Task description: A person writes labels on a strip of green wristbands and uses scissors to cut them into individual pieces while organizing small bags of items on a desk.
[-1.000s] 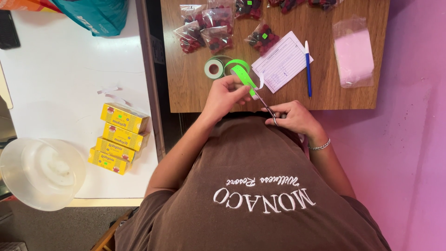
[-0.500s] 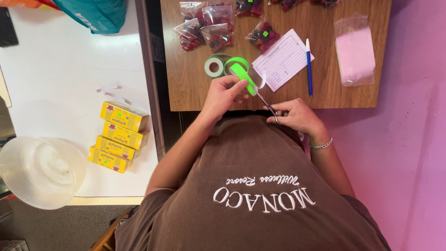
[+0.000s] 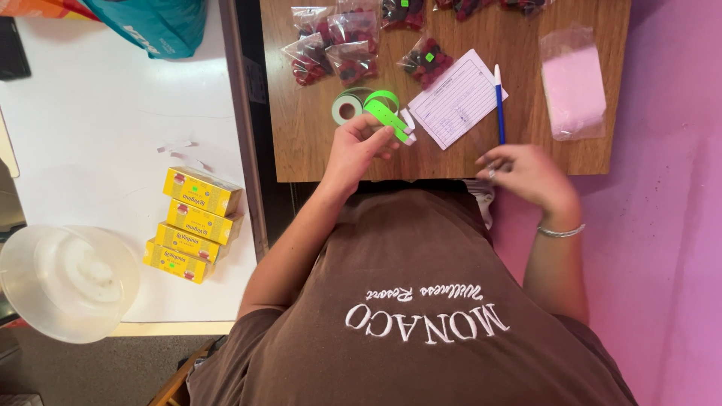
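My left hand pinches a bright green label strip that runs off a roll of green tape lying on the wooden table. My right hand, with a bracelet at the wrist, hovers over the table's near edge to the right. Its fingers are curled around small metal scissors, which are mostly hidden and blurred. A printed paper form and a blue and white pen lie between the two hands, further back.
Several clear bags of dark red berries lie at the table's far side, and a pink packet in clear plastic lies at the right. On the white table to the left are stacked yellow boxes, a clear plastic bowl and a teal bag.
My hands were together at the table edge, working on the green strip. My right hand has pulled away to the right, and my left hand has lifted the strip back over the table.
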